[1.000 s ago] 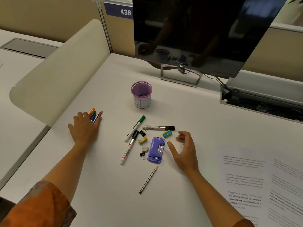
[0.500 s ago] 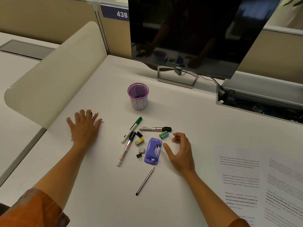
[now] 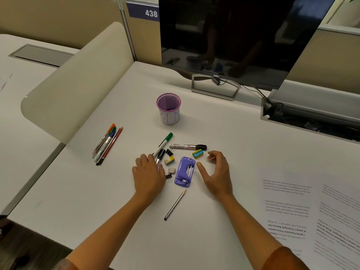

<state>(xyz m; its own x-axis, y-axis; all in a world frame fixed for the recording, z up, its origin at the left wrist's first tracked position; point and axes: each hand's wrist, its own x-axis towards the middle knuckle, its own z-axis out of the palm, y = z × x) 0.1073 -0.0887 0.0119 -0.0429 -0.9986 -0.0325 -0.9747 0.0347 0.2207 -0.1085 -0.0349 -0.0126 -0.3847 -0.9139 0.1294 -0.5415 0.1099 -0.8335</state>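
Your left hand lies palm down on the counter with its fingers straight and close together, resting across the barrel of a marker, so only its black cap end pokes out beyond your fingertips. Whether your thumb hooks under the barrel cannot be told. Your right hand sits just right of the purple hole punch, thumb spread wide and fingers loosely curled in the air, holding nothing and not touching the punch. Between your hands lie a small grey eraser, a yellow box and two black binder clips, one beside the marker's cap and one at your left thumb. A green and yellow box with a blue label lies near your right fingertips, its writing too small to read. Above it lies a second marker with red print on its barrel, also unreadable, and a green-capped marker slants beside it. A pencil lies nearer you, between your forearms. A bundle of pens lies well apart to the left. The purple mesh cup stands upright farther back, wrapped in paper with faint blue handwriting. The monitor reads "DELL", a sign reads "438", and the printed sheets on the right include "way of living. Defined by a slower" and "around strong community bonds".
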